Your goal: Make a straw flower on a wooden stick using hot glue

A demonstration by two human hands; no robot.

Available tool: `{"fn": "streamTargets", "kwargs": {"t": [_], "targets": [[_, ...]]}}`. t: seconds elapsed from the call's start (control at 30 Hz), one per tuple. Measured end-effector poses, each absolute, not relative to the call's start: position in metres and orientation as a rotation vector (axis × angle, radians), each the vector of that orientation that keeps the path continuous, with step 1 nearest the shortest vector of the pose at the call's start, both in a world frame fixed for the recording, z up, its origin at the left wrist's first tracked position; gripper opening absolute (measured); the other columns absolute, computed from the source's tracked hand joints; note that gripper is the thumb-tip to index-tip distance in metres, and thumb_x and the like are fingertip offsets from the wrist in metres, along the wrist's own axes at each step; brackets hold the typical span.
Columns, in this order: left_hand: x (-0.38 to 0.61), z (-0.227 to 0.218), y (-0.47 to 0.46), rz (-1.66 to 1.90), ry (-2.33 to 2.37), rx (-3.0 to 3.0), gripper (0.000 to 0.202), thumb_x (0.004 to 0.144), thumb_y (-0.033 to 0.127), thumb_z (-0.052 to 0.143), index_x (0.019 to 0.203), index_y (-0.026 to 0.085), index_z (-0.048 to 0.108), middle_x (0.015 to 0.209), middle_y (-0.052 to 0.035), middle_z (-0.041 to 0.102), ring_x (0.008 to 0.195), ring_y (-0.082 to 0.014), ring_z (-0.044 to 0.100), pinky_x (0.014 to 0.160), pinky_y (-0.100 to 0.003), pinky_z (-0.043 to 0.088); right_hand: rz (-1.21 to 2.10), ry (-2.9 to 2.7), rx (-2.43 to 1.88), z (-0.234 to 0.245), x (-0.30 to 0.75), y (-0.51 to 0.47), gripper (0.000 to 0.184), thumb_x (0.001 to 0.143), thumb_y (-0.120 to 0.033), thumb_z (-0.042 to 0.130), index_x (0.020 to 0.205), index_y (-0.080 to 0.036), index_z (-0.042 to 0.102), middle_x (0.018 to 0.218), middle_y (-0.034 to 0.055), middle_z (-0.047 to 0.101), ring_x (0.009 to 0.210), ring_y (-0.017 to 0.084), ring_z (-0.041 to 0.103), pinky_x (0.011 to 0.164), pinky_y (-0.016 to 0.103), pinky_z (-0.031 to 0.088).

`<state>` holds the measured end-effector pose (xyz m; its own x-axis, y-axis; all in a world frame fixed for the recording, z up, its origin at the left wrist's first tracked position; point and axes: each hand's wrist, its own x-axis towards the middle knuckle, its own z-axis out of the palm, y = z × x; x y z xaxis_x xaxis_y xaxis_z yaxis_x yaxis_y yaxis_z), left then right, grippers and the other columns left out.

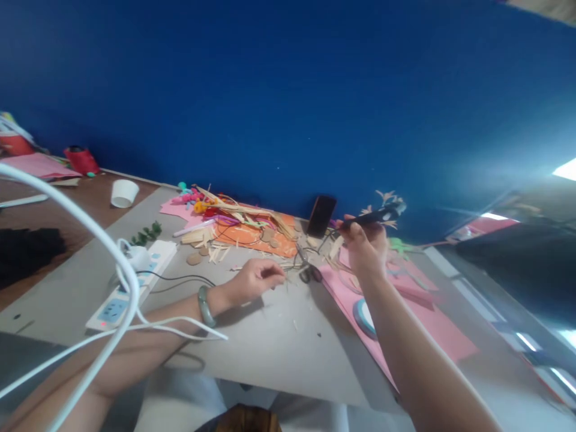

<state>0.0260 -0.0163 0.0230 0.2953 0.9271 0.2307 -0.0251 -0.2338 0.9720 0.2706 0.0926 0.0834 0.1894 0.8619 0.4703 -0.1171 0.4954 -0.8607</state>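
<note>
My left hand (256, 281), with a jade-coloured bangle (206, 306) on the wrist, hovers low over the grey table (288, 348). Its thumb and fingers are pinched together; whatever they hold is too small to make out. Raised on the right, my right hand (366, 240) is closed around a black elongated tool (373, 219) with a pale, blurred end. Pale straw-like petals (387, 198) show behind that tool. Scissors (309, 270) lie between my hands. Beneath my right forearm are pink sheets (418, 300) and a round tape roll (364, 318).
A dark phone (321, 215) leans against the blue wall (279, 108). Straw strips (261, 216) and an orange sheet (252, 237) lie at the back. To the left are a power strip (135, 285) and a white cup (124, 193). A white cable (105, 240) crosses the near left.
</note>
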Motion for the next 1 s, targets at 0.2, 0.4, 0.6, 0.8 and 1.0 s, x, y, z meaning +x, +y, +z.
{"fn": "streamTargets", "kwargs": {"t": [0.2, 0.4, 0.6, 0.8, 1.0], "targets": [[0.02, 0.029, -0.003, 1.294, 0.896, 1.28, 0.02, 0.073, 0.034, 0.069, 0.073, 0.015, 0.063, 0.061, 0.0009, 0.059, 0.056, -0.0097, 0.053, 0.058, -0.023, 0.043, 1.006, -1.219, -0.626, 0.105, 0.258, 0.083, 0.028, 0.071, -0.028, 0.074, 0.09, -0.025, 0.053, 0.089, -0.001, 0.07, 0.078, 0.015, 0.069, 0.077, 0.033, 0.057], [0.014, 0.032, 0.005, 1.405, 0.992, 0.994, 0.024, 0.068, 0.037, 0.073, 0.073, 0.015, 0.063, 0.061, 0.0001, 0.061, 0.052, -0.0082, 0.051, 0.05, -0.021, 0.036, 0.996, -1.424, -0.634, 0.137, 0.248, 0.064, 0.038, 0.073, -0.03, 0.07, 0.103, -0.03, 0.047, 0.094, -0.0015, 0.068, 0.083, 0.016, 0.068, 0.081, 0.036, 0.056], [0.018, 0.025, 0.005, 1.455, 1.026, 0.845, 0.027, 0.063, 0.037, 0.075, 0.071, 0.015, 0.062, 0.061, 0.0002, 0.062, 0.05, -0.0076, 0.051, 0.048, -0.02, 0.035, 0.798, -1.496, -0.482, 0.184, 0.245, 0.077, 0.035, 0.073, -0.018, 0.063, 0.102, -0.03, 0.047, 0.093, -0.003, 0.065, 0.091, 0.016, 0.067, 0.087, 0.037, 0.052], [0.019, 0.01, 0.001, 1.476, 1.033, 0.816, 0.027, 0.061, 0.036, 0.076, 0.069, 0.014, 0.062, 0.058, 0.0011, 0.062, 0.049, -0.0075, 0.051, 0.047, -0.02, 0.035, 0.851, -1.617, -0.478, 0.199, 0.222, 0.076, 0.016, 0.083, -0.026, 0.056, 0.097, -0.028, 0.05, 0.09, -0.0031, 0.063, 0.097, 0.016, 0.065, 0.084, 0.036, 0.053], [0.011, 0.004, 0.004, 1.49, 1.063, 0.784, 0.028, 0.06, 0.036, 0.076, 0.071, 0.014, 0.062, 0.055, 0.0019, 0.06, 0.047, -0.0071, 0.049, 0.048, -0.02, 0.035, 1.026, -1.623, -0.556, 0.223, 0.223, 0.047, 0.009, 0.083, -0.028, 0.059, 0.089, -0.026, 0.052, 0.08, -0.0022, 0.06, 0.074, 0.014, 0.064, 0.054, 0.024, 0.05]]}}
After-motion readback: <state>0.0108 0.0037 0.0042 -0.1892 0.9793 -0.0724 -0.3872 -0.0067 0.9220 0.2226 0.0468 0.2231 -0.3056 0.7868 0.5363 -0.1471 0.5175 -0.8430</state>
